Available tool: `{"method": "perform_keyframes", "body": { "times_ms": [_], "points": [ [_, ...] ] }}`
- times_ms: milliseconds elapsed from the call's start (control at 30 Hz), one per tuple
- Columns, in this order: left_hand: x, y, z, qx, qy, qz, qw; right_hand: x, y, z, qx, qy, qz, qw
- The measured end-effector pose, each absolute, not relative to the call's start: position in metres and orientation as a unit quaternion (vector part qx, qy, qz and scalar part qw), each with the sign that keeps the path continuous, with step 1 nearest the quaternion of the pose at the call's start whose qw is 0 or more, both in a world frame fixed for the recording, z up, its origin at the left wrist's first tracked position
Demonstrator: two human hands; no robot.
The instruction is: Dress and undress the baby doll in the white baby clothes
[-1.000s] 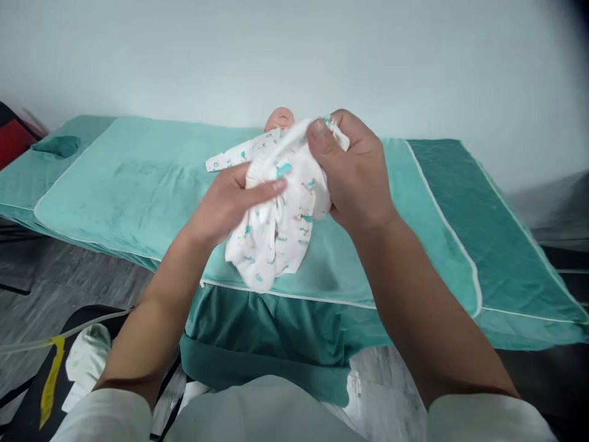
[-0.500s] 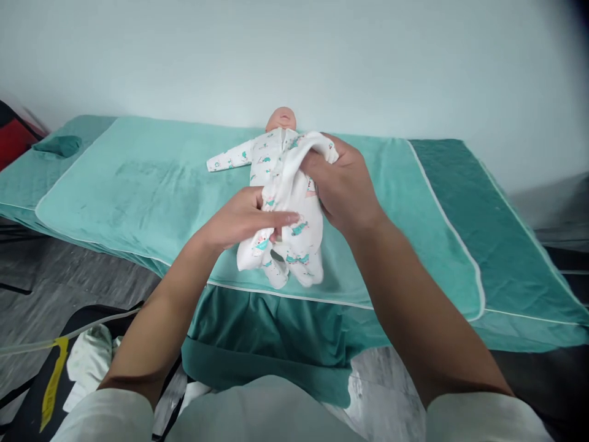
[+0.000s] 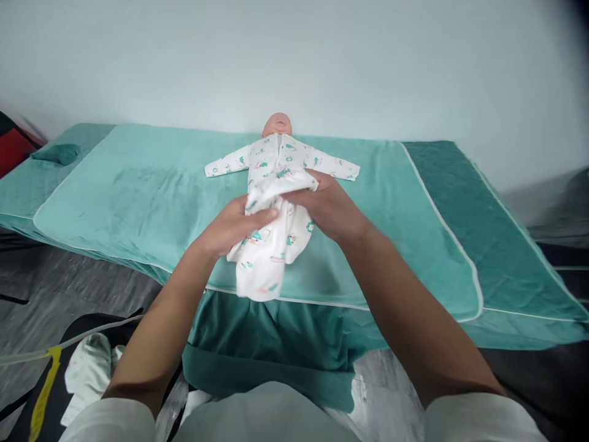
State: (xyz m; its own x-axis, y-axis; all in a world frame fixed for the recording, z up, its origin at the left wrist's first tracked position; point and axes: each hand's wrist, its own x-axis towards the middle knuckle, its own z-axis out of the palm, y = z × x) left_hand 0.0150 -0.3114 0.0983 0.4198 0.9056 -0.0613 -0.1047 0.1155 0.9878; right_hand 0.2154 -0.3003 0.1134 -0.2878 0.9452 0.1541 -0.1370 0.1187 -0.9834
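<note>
A baby doll [image 3: 277, 124] lies on its back on the green bed, its head toward the wall, in a white printed top [image 3: 276, 153] with both sleeves stretched out sideways. Over its lower body, both my hands grip white printed baby pants [image 3: 262, 270], bunched at the upper end, with one leg hanging toward me. My left hand [image 3: 237, 227] has its thumb across the cloth and its fingers behind. At the gathered upper edge, my right hand [image 3: 329, 205] pinches the fabric; some of its fingers are inside or behind the folds. The doll's legs are hidden.
A light green pad [image 3: 151, 184] with white edging covers the bed [image 3: 497, 227], which stands against a pale wall. At lower left, a black chair [image 3: 87, 325] holds crumpled pale cloth [image 3: 89, 371], near a clear tube with yellow tape [image 3: 46, 387].
My right hand has come down and slightly left with the pants' upper edge, uncovering the doll's sleeve on the right. The pants now hang lower and more bunched between my hands.
</note>
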Motion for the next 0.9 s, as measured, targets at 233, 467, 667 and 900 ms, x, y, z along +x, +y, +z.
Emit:
{"method": "perform_keyframes", "body": {
  "times_ms": [233,467,667,900],
  "points": [
    [0.02,-0.314,0.095,0.507,0.374,0.493,0.599,0.219,-0.3,0.104,-0.362,-0.594,0.58,0.424],
    [0.019,-0.31,0.076,0.486,0.354,0.469,0.647,0.222,-0.302,0.095,-0.358,-0.567,0.618,0.41],
    [0.009,-0.302,0.071,0.485,0.359,0.338,0.722,0.208,-0.296,0.09,-0.377,-0.434,0.641,0.509],
    [0.02,-0.305,0.045,0.511,0.447,0.34,0.651,0.235,-0.326,0.024,-0.457,-0.474,0.656,0.369]
  ]
}}
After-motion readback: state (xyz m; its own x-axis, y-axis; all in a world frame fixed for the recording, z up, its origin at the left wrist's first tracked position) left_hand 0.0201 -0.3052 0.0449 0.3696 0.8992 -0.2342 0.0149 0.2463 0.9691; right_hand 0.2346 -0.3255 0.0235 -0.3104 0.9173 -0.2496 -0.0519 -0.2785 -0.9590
